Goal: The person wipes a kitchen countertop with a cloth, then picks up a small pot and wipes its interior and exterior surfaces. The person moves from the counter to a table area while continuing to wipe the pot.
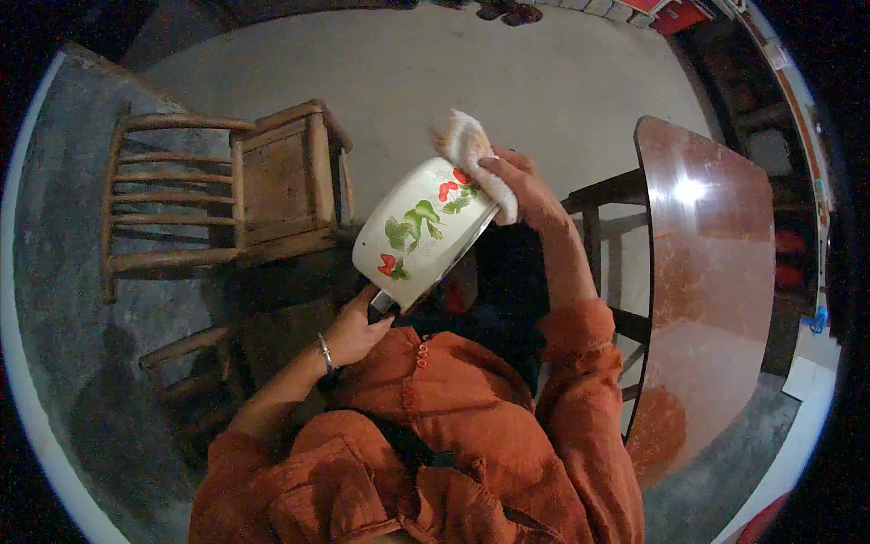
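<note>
A white pot (399, 213) with printed red and green fruit and leaves is held up in front of my body, tilted on its side. My left hand (360, 328) is wrapped round its black handle (381, 306). At the pot's far right edge, my right hand (526, 188) presses a whitish cloth (473, 145) against the wall and rim. Part of the cloth hangs over the pot's far side. The inside of the pot faces away and stays hidden.
To the left stands a wooden chair (172, 186) with a slatted back. A brown table (707, 272) with a glossy top is on the right, close to my right arm. Another wooden seat frame (186, 344) sits in shadow at lower left. Dark shoes (507, 13) lie at the far edge.
</note>
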Demonstrator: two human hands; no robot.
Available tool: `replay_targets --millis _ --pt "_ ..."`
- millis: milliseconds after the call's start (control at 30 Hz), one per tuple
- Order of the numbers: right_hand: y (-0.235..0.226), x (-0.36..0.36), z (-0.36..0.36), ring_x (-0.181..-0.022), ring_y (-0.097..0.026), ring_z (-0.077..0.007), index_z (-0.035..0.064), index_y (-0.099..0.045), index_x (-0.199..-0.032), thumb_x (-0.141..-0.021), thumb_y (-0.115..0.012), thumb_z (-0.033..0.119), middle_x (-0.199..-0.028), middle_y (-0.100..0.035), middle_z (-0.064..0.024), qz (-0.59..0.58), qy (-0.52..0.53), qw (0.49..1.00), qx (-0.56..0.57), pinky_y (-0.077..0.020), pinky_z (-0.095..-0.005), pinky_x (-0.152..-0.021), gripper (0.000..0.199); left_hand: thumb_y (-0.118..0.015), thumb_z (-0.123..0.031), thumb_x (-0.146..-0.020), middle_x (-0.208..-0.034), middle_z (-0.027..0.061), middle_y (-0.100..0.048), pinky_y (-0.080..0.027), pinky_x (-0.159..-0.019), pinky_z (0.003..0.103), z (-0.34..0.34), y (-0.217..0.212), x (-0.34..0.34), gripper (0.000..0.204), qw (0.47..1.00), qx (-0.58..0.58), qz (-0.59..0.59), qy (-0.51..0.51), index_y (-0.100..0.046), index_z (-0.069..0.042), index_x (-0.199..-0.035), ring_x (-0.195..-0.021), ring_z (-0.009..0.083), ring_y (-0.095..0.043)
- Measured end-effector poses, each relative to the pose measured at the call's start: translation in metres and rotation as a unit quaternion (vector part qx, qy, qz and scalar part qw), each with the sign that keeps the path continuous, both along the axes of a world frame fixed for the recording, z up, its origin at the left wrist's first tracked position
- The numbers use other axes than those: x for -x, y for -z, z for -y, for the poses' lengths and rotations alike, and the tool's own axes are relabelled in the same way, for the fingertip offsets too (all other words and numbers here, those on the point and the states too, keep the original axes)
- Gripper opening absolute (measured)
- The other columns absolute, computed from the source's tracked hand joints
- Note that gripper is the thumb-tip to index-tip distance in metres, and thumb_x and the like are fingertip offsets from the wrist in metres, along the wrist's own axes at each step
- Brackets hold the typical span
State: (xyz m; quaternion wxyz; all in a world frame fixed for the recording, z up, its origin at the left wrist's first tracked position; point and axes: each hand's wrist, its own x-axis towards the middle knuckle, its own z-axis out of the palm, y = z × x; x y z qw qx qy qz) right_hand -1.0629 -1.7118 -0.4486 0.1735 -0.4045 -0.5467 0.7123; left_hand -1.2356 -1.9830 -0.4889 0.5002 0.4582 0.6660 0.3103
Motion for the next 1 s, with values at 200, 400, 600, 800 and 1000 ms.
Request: replay_targets --millis 200,400,600,800,1000 --pt "-0.052 0.013 0.1 -0.111 -0.046 -0.0366 0.0109 -0.061 -0.108 -0.07 -0.066 0.022 -0.12 -0.048 -0.0169 0.124 -0.086 0.767 -0.624 -0.0384 -0.0458 -0.093 0.04 -0.058 -0.012 -0.081 -0.113 0.022 -0.055 -0.042 -0.09 0.038 -0.001 -0.005 -0.014 0.047 0.997 -0.008 -0.075 0.018 -0.042 -0.002 -0.124 -0.105 0.0359 -0.053" --pt "-0.016 0.019 0.183 -0.125 -0.033 -0.0342 0.012 -0.064 -0.101 -0.061 -0.063 0.034 -0.129 -0.045 -0.0089 0.178 -0.246 0.597 -0.743 -0.0289 -0.0518 -0.101 0.046 -0.056 -0.02 -0.084 -0.122 0.0218 -0.049 -0.036 -0.097 0.039 0.016 0.045 -0.005 0.047 0.955 -0.135 -0.212 0.158 -0.041 -0.002 -0.125 -0.115 0.0347 -0.046" --pt "-0.047 0.023 0.136 -0.119 -0.039 -0.0321 0.0166 -0.066 -0.099 -0.06 -0.07 0.027 -0.123 -0.049 -0.0038 0.122 -0.134 0.729 -0.66 -0.0337 -0.0455 -0.097 0.041 -0.058 -0.02 -0.083 -0.115 0.0228 -0.053 -0.039 -0.093 0.039 -0.003 0.014 -0.01 0.045 0.988 0.009 -0.096 0.12 -0.042 -0.001 -0.121 -0.109 0.0348 -0.05" --pt "-0.034 0.013 0.044 -0.104 -0.052 -0.0295 0.0098 -0.066 -0.101 -0.071 -0.068 0.026 -0.116 -0.053 -0.0109 0.001 -0.095 0.914 -0.395 -0.0433 -0.0382 -0.088 0.034 -0.059 -0.015 -0.081 -0.1 0.0221 -0.058 -0.044 -0.085 0.039 -0.002 0.004 -0.01 0.039 1.0 0.001 0.019 0.0 -0.046 0.0 -0.114 -0.094 0.0364 -0.056" --pt "0.008 -0.009 -0.011 -0.071 -0.062 -0.0163 0.0 -0.059 -0.106 -0.081 -0.061 0.024 -0.089 -0.064 -0.0079 -0.033 -0.051 0.997 0.044 -0.0505 -0.027 -0.064 0.034 -0.06 -0.012 -0.079 -0.1 0.0217 -0.059 -0.045 -0.083 0.038 -0.004 0.004 -0.013 0.042 0.998 -0.056 -0.023 0.012 -0.044 -0.001 -0.117 -0.093 0.0353 -0.058"
